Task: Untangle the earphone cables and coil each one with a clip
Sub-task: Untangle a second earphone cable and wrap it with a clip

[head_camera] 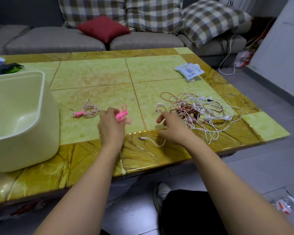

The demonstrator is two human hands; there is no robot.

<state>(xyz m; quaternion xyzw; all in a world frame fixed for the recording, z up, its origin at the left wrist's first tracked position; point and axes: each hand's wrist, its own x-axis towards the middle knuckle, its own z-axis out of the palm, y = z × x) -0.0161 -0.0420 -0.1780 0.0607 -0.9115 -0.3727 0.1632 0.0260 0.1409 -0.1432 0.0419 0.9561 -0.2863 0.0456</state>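
1. Now, the left hand (111, 126) is above the middle of the worktop (95, 73), a little in from the near edge, fingers curled around a bunch of pink clips (121, 114); a few loops stick out past the fingertips.
2. Just beside it, toward the left edge, a coiled cable (90, 111) lies flat and done, with a pink clip of its own cinched round it.
3. Over to the right hand (173, 128): it sits low by the near edge, index finger out, the others loosely bent. A loose white cable (153, 141) with its plug runs along the near edge and disappears under that hand. Whether the fingers pinch it, I cannot tell.
4. Past the right hand, toward the right edge, there's the tangle (199, 109): white, pink and reddish earphone cables heaped together, strands trailing down to the near edge.
5. A big cream tub (15, 116) fills the near left corner.
6. A white packet (188, 72) rests near the far right corner.
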